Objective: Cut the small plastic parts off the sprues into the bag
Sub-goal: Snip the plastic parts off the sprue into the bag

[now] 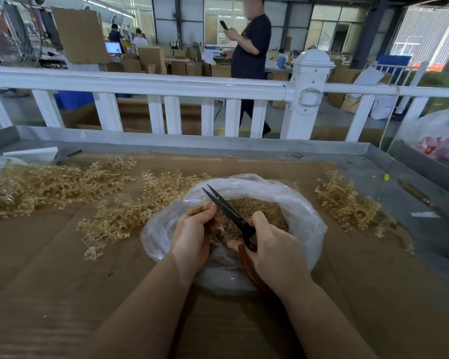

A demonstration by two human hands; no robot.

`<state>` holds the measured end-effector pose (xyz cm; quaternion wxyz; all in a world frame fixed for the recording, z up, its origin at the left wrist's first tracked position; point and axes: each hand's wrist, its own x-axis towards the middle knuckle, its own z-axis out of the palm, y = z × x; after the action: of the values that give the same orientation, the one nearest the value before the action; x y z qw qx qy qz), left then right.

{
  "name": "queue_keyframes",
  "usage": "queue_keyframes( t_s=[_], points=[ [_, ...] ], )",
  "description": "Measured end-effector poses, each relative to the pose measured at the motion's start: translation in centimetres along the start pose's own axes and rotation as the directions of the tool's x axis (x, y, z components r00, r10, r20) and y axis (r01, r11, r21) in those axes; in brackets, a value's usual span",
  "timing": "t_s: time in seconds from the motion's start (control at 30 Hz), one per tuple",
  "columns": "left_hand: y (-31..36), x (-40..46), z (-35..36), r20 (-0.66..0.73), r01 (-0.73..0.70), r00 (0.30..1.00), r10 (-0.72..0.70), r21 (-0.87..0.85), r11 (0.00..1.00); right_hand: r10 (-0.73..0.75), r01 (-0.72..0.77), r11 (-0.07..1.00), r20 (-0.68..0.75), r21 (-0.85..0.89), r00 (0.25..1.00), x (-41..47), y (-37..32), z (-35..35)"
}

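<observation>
The left hand (192, 234) gripped a tan sprue (201, 209) over the open clear plastic bag (303, 203), which held cut small parts (259, 207). The right hand (275, 251) gripped the red handles of black-bladed scissors (227, 207), blades parted, tips toward 11 o'clock. Uncut sprue piles (114, 213) lay at 9 o'clock of the bag on the cardboard sheet (49, 281); another sprue pile (347, 203) lay at 3 o'clock.

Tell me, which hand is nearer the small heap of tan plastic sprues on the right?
Right. The right hand, gripping the scissors, is nearer the heap; the left hand is farther across the bag.
</observation>
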<state>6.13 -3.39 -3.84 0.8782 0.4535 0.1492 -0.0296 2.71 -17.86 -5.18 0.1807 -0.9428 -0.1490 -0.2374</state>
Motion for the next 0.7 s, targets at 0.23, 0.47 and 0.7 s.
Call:
queue_keyframes(
  t_s=[0.23, 0.47, 0.7],
  points=[
    [0.10, -0.41, 0.05, -0.012, 0.038, 0.999, -0.039, -0.019, 0.999, -0.006, 0.006, 1.000, -0.020, 0.010, 1.000, -0.08, 0.20, -0.27],
    [0.00, -0.36, 0.24, -0.048, 0.037, 0.998, -0.036, 0.010, 0.999, -0.024, 0.024, 1.000, 0.008, 0.007, 1.000, -0.11, 0.29, -0.73],
    [-0.01, -0.24, 0.31, -0.056, 0.040, 0.998, -0.039, 0.029, 0.999, -0.020, 0.020, 1.000, 0.013, -0.008, 1.000, 0.06, 0.33, -0.76]
  ],
)
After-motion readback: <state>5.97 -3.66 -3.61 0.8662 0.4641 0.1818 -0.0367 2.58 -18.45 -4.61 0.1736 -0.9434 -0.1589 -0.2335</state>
